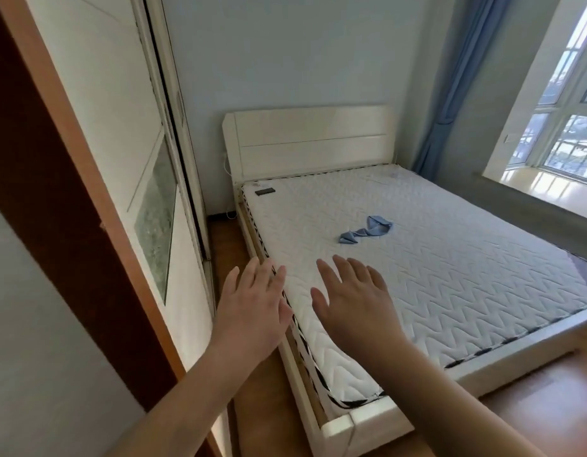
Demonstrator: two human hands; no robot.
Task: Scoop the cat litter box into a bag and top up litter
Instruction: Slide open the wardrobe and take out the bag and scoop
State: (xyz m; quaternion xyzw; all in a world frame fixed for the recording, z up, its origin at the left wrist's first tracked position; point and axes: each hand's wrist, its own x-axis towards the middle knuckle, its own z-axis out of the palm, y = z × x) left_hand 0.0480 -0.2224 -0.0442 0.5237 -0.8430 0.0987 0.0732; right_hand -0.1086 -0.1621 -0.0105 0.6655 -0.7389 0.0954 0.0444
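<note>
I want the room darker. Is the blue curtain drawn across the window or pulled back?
Pulled back: the blue curtain hangs bunched left of the bare window.

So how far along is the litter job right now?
Nothing looks done: no litter box, scoop or bag is in view. The left hand and right hand are open and empty, held out over the bare mattress in a bedroom. Scooping, bagging and topping up all remain.

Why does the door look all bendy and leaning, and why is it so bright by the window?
In the head view, the wide-angle lens bends straight lines near the edges, so the door frame tilts; daylight through the window washes out the sill, while the mattress stays evenly lit; both hands, open and empty, look sharp enough, their fingertips slightly soft.
</note>
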